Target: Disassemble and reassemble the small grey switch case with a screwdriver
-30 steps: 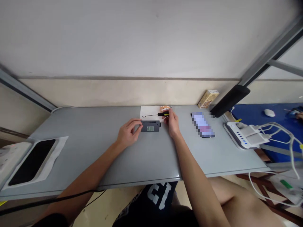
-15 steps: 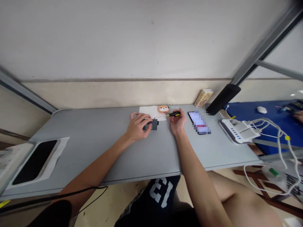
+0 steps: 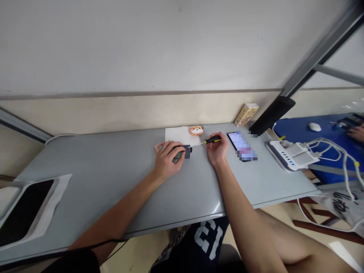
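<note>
At the far left, well apart from the small grey box, a slab with a black face (image 3: 27, 212) lies on a white sheet (image 3: 61, 189) on the tabletop (image 3: 113, 163). Next comes the left hand (image 3: 167, 157), laid over the left part of the box (image 3: 187, 153); its grip pinches the box between thumb and fingers. The box rests on the tabletop with its right end bare. Just behind the box lies a piece of white paper (image 3: 178, 134), and behind and to the right of it sits an orange case (image 3: 196, 130) with an animal face. A screwdriver (image 3: 212, 140) slants down toward the box, its tip over the right part; I cannot tell whether it touches. Right of the box, the right hand (image 3: 218, 149) has its grip closed on the black and yellow handle. Farther right of the box lies a lit phone (image 3: 236, 139), partly blurred; beyond it stand a carton (image 3: 247, 115) and a leaning black post (image 3: 272, 115). Farthest right from the box are a white power strip (image 3: 280, 154) with chargers and, on a blue surface (image 3: 295, 127), another person's hand (image 3: 356, 132).
</note>
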A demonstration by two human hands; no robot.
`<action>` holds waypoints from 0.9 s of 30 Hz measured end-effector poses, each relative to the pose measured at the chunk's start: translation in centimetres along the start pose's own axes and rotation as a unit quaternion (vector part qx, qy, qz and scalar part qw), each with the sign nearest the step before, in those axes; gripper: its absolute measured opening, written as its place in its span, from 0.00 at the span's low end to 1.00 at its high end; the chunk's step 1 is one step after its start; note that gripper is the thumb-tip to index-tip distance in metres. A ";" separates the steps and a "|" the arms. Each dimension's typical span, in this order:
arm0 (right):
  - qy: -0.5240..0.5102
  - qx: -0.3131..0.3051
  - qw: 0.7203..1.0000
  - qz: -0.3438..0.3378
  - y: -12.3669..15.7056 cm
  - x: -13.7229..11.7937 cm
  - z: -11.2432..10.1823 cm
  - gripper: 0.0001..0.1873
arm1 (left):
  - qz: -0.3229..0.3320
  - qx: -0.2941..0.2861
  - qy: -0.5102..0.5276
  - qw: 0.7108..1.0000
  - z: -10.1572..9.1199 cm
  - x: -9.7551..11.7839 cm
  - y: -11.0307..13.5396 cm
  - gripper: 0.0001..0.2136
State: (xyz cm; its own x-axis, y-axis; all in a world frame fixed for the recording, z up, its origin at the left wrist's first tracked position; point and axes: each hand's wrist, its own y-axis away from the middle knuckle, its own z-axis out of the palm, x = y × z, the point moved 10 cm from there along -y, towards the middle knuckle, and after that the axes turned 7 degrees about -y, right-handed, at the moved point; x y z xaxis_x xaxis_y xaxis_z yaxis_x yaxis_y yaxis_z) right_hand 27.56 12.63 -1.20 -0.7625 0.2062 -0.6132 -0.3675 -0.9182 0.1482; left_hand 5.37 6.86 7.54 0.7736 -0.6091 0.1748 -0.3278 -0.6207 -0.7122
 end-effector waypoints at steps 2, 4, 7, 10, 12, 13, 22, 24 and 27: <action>0.005 -0.005 1.000 -0.009 0.0 -0.2 0.0 0.13 | 0.003 -0.004 0.002 1.000 0.1 0.0 0.1 0.05; 0.012 -0.014 1.000 -0.014 0.0 -0.3 0.1 0.14 | 0.009 -0.006 0.004 1.000 0.2 0.0 0.1 0.07; 0.020 -0.014 1.000 -0.012 0.0 -0.3 0.1 0.14 | 0.015 -0.007 0.007 1.000 0.2 0.1 0.1 0.09; 0.015 -0.006 1.000 -0.004 0.0 -0.2 -0.1 0.13 | 0.021 -0.001 0.009 1.000 0.2 0.1 0.1 0.09; 0.012 -0.011 1.000 0.001 0.1 -0.1 0.0 0.12 | 0.024 0.000 0.006 1.000 0.2 0.2 0.1 0.09; 0.013 -0.017 1.000 0.003 0.2 -0.1 0.2 0.13 | 0.024 0.000 0.004 1.000 0.2 0.1 0.1 0.09; 0.001 -0.008 1.000 0.017 0.3 0.2 0.1 0.12 | 0.026 0.002 -0.015 1.000 0.0 0.4 0.0 0.08; 0.000 -0.014 1.000 0.021 0.3 0.3 0.2 0.12 | 0.026 0.006 -0.020 0.999 -0.1 0.4 0.0 0.08; 0.001 -0.018 1.000 0.024 0.2 0.5 0.2 0.13 | 0.031 0.013 -0.024 0.999 -0.2 0.5 -0.1 0.08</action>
State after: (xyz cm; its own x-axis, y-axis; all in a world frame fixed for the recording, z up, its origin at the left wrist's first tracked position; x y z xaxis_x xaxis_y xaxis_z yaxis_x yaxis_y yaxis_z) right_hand 27.03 12.58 -1.31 -0.7781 0.1617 -0.6070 -0.3112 -0.9386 0.1489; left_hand 5.68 6.53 7.77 0.7772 -0.6215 0.0979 -0.3621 -0.5691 -0.7382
